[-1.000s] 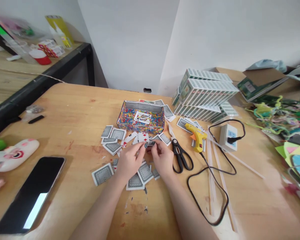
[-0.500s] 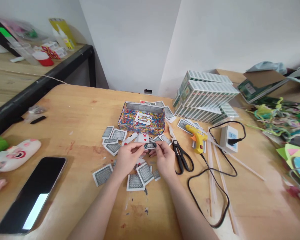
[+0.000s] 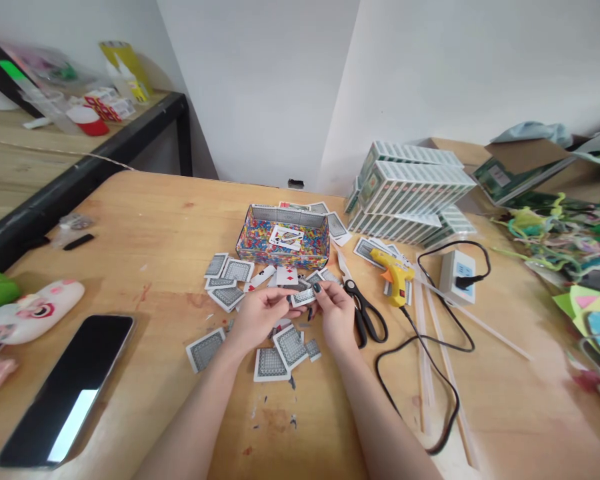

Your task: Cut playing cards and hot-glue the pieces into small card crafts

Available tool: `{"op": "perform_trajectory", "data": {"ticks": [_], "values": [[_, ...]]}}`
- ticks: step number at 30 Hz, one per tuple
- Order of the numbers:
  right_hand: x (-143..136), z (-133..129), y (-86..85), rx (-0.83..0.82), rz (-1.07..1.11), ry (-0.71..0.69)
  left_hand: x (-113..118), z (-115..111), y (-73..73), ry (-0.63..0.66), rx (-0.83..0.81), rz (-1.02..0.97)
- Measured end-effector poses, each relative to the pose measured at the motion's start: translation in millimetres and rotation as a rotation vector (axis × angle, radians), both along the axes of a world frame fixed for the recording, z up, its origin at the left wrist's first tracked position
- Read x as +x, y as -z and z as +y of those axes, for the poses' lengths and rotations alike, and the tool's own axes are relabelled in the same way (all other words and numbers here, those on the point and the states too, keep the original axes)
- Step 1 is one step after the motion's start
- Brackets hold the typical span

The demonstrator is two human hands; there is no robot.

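Observation:
Between my two hands is a small strip of patterned playing card (image 3: 303, 297), back side up. My left hand (image 3: 257, 317) pinches its left end, and my right hand (image 3: 337, 312) grips the right end between thumb and fingers. Just beyond them stands an open box (image 3: 283, 257) with a colourful speckled surface and grey card backs along its far wall; a face-up card (image 3: 286, 237) lies inside. Loose cards (image 3: 237, 270) are scattered around my hands, some face down. Nearer me, two cards (image 3: 271, 365) overlap beside a small cut piece (image 3: 313, 349).
Black-handled scissors (image 3: 363, 310) lie right of my right hand. Beyond are a yellow glue gun (image 3: 394, 277), its black cable, a white power socket (image 3: 457, 277) and clear glue sticks (image 3: 445, 373). Stacked card boxes (image 3: 415, 190) stand at the back. A phone (image 3: 67, 393) lies left.
My right hand has shifted slightly right and its fingers have spread a little, so more of the card strip shows between my hands. The other things stay in place.

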State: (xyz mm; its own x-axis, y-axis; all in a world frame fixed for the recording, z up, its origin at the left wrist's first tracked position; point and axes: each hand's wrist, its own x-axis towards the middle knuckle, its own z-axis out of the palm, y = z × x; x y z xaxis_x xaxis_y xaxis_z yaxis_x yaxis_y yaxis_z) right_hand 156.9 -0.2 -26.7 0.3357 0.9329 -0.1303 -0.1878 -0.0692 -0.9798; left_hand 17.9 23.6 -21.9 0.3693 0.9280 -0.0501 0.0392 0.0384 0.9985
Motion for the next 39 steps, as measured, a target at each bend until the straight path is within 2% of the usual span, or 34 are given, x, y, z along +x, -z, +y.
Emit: {"op": "perform_trajectory", "data": {"ticks": [3,6,8,10,14,16,19,25,32,35,39], "values": [[0.3,0.4,2.4,-0.012,-0.139,0.067,-3.5,-0.7,-4.4,-0.096,0.103,0.083],[-1.0,-0.1,4.1,-0.013,-0.389,0.105,-8.7,-0.3,-8.7,-0.294,0.359,0.277],[-3.2,-0.9,4.0,0.007,-0.535,0.078,-11.1,1.2,-8.2,-0.322,0.558,0.45],[-5.3,-1.7,3.6,0.022,-0.613,0.037,-12.0,3.3,-4.4,-0.311,0.676,0.591],[-5.6,-2.5,4.8,0.024,-0.622,0.062,-11.4,5.0,4.1,-0.338,0.7,0.727],[-4.3,-2.7,5.4,0.041,-0.591,0.073,-10.4,4.2,3.9,-0.366,0.731,0.718],[-3.8,-3.4,3.5,0.117,-0.566,0.03,-7.3,1.8,-2.4,-0.388,0.78,0.603],[-6.9,-5.0,0.1,0.355,-0.709,-0.082,-2.1,-2.4,-12.8,-0.384,0.624,0.335],[-5.7,-5.0,1.7,0.455,-0.848,-0.042,-0.5,-1.9,-9.0,-0.332,0.386,0.098],[-5.6,-5.0,-0.5,0.463,-0.761,-0.051,-1.2,-0.4,-8.1,-0.292,0.34,0.033],[-8.1,-6.4,-1.2,0.375,-0.5,-0.163,-4.6,1.1,-10.7,-0.21,0.276,-0.035]]}}
